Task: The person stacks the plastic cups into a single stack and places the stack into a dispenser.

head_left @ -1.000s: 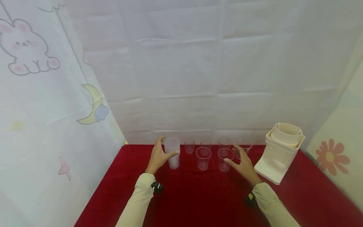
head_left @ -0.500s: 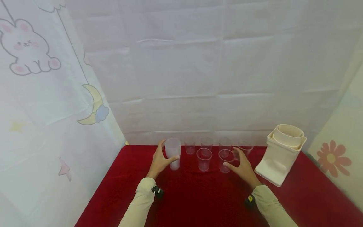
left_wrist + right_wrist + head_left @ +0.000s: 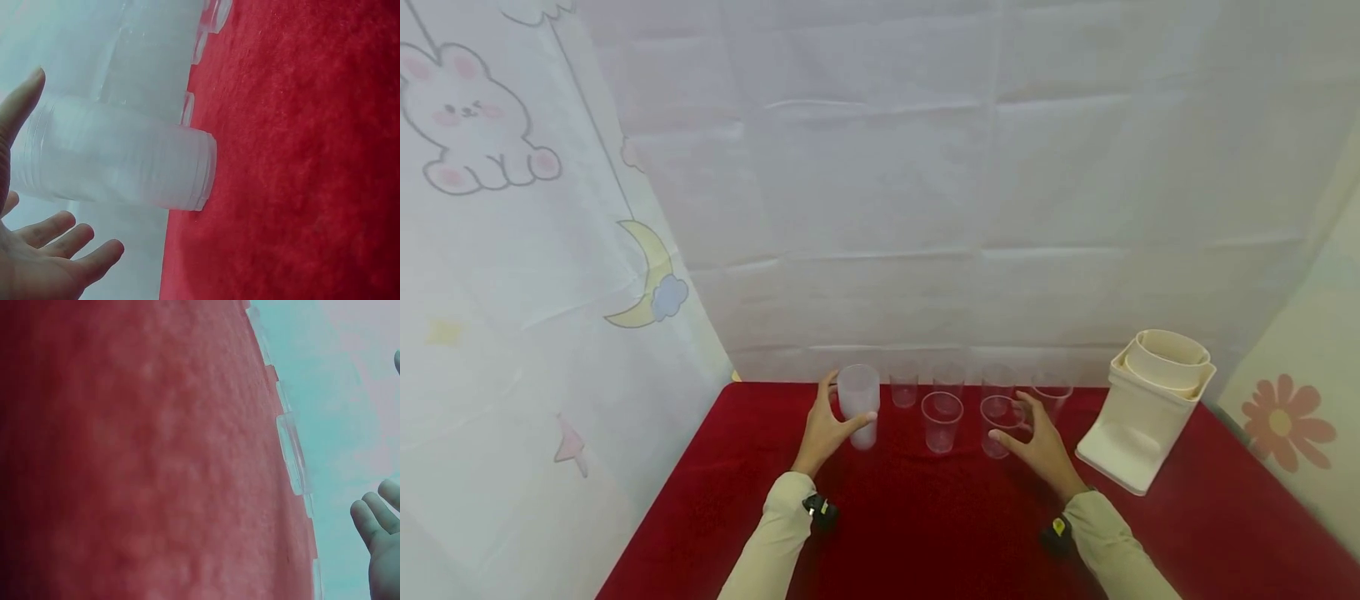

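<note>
A tall stack of nested clear plastic cups [image 3: 858,392] stands upright toward the left of the red cloth. Around its near left side my left hand [image 3: 822,429] spreads thumb and fingers. In the left wrist view the thumb and fingers are straight and apart, on either side of the cup stack [image 3: 125,156]. One single clear cup [image 3: 997,417] stands at the front right, with my right hand [image 3: 1043,446] beside it. That hand's thumb overlaps the cup in the head view. Its fingers [image 3: 369,522] show extended and holding nothing in the right wrist view.
Another clear cup [image 3: 942,425] stands left of the front right one. Several more, including a cup [image 3: 904,390], line the back edge by the white sheet [image 3: 865,200]. At the right is a cream plastic stand [image 3: 1123,442] with a round ring-like part [image 3: 1165,358] on top.
The head view has shifted slightly. The right hand has drifted slightly left and nearer to me relative to the front right cup; the left hand stays by the stack. The cups have not moved.
</note>
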A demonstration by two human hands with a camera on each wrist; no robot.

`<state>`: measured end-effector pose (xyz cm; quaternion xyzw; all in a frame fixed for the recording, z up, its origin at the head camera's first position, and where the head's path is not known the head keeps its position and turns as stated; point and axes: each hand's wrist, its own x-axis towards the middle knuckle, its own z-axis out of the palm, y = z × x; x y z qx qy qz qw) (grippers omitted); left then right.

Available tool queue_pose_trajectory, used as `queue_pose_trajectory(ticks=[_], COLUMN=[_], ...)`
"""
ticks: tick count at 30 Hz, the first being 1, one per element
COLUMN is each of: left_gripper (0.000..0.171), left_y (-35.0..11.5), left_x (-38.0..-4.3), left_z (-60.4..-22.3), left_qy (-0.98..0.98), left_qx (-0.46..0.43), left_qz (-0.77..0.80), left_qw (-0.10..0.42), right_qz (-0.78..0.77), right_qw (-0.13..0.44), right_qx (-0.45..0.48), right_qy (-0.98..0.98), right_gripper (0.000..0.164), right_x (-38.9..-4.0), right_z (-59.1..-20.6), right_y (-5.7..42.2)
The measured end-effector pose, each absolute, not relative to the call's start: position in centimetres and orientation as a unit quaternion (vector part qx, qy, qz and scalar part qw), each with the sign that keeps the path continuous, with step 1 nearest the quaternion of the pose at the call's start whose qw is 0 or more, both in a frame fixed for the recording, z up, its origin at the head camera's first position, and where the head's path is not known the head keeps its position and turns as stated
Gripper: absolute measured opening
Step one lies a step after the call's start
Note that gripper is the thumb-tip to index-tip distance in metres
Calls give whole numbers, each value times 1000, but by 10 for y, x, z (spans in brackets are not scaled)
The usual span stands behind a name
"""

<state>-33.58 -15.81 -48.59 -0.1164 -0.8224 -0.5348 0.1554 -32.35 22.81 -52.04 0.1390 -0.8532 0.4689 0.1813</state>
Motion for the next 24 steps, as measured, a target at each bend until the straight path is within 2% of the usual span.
queue_pose_trajectory(ticks=[20, 24], left_gripper=[92, 91], left_y=[-144, -140], left_x=[-340, -340], left_z=[-496, -498], left_qy=[-792, -794], left_qx=[-133, -128], left_qz=[-575, -573], left_qw=[158, 157], right_qz=[497, 500], right_qw=[187, 190], right_qx=[131, 132], right_qy=[-837, -835], right_gripper=[81, 80], right_x=[-328, -321], right_z=[-524, -517], right_y=[223, 217])
